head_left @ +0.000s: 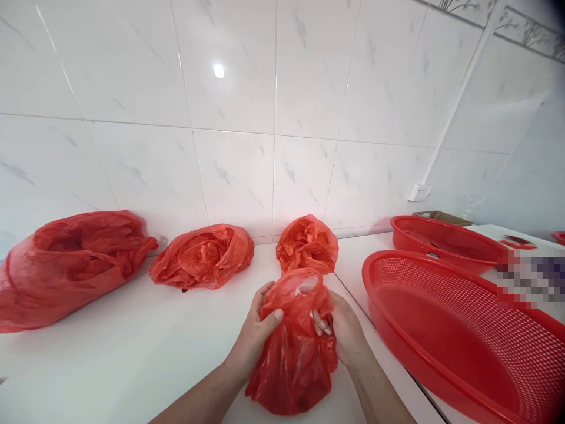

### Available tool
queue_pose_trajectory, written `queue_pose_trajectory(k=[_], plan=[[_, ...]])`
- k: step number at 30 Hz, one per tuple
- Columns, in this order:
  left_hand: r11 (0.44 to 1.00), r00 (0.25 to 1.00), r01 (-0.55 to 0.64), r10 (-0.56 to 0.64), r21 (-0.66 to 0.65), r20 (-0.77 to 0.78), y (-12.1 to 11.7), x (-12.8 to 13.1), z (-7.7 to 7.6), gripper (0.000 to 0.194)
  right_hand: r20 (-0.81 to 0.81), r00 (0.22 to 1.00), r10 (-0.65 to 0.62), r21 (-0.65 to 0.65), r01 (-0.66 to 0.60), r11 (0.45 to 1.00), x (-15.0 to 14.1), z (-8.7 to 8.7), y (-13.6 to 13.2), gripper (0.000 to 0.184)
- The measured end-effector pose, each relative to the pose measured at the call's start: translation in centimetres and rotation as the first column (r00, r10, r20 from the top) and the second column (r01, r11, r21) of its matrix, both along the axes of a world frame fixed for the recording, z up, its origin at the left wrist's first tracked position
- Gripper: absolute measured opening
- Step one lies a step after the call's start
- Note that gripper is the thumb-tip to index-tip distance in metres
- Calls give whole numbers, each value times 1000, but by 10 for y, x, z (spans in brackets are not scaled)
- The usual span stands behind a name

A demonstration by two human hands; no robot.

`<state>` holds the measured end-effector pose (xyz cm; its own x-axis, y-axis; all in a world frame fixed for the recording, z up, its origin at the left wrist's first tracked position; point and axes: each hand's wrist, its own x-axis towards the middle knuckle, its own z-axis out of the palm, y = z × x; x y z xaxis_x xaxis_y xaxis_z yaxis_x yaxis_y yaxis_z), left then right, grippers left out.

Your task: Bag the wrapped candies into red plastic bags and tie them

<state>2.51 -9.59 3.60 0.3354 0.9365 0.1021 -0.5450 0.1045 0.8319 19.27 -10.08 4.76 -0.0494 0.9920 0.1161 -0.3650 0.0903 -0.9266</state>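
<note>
A red plastic bag (293, 359) with loop handles rests upright on the white table in front of me. My left hand (259, 327) grips its left side, the thumb lying over the front of the plastic. On the right, my right hand (346, 327) has its fingers curled at the bag's handle opening. Some dark contents show faintly through the bottom of the bag; I cannot make out what they are. Just behind it sits another bunched red plastic bag (308, 244), close to the top of the one I hold.
Against the tiled wall at left lie a red bag (203, 256) and a larger stuffed red bag (75, 271). To the right stand a big red perforated basket (441, 335) and a second red basket (445, 235) behind it. A socket (419, 192) is on the wall.
</note>
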Motion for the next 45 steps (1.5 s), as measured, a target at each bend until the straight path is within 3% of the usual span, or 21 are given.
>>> queue_pose_trajectory(k=[2,4,7,11,13,17,20,23,25,28,31,34,37,39,45], plan=[[995,999,-17,20,98,-29,1,-1,-1,65,43,998,47,5,-47,999,-3,-1,0,29],[995,999,5,1,103,-54,2,0,-5,53,54,991,119,13,-120,993,-5,-1,-1,39],[1000,999,28,-29,-9,-34,6,3,-11,19,92,967,238,22,-241,970,-4,-2,-3,60],[983,995,-79,88,-167,49,9,5,-15,15,212,927,308,-44,-306,951,-5,-5,-3,74],[979,993,-100,109,-176,45,9,5,-15,15,248,913,325,-77,-316,946,-10,-6,-3,68],[996,999,-9,4,-91,-48,7,7,-17,18,265,929,257,-50,-253,966,-19,-10,-2,31],[998,984,16,-25,-54,-177,2,8,-20,26,237,963,131,-66,-118,991,-20,-13,1,25],[990,942,-86,118,114,-315,-5,6,-19,53,186,982,-16,-144,44,989,-19,-16,6,29],[953,905,-105,210,284,-371,-9,6,-16,66,187,980,-70,-166,102,981,-20,-17,7,31],[901,871,-121,297,416,-392,-10,7,-13,53,270,962,-31,-181,83,980,-22,-15,6,30],[932,890,-141,268,335,-370,-5,7,-14,18,337,939,65,-183,-3,983,-22,-13,3,26],[977,929,-166,200,131,-313,3,3,-18,18,201,971,129,-131,-104,986,-17,-14,2,23],[984,955,-176,165,-24,-246,9,-1,-21,15,-41,972,231,-135,-235,963,-10,-16,2,36],[986,976,-147,133,-73,-171,10,-2,-22,13,-114,959,260,-151,-276,949,-7,-17,2,45],[986,992,-52,33,-157,-121,8,-3,-18,30,101,963,251,-84,-243,966,-5,-23,5,32]])
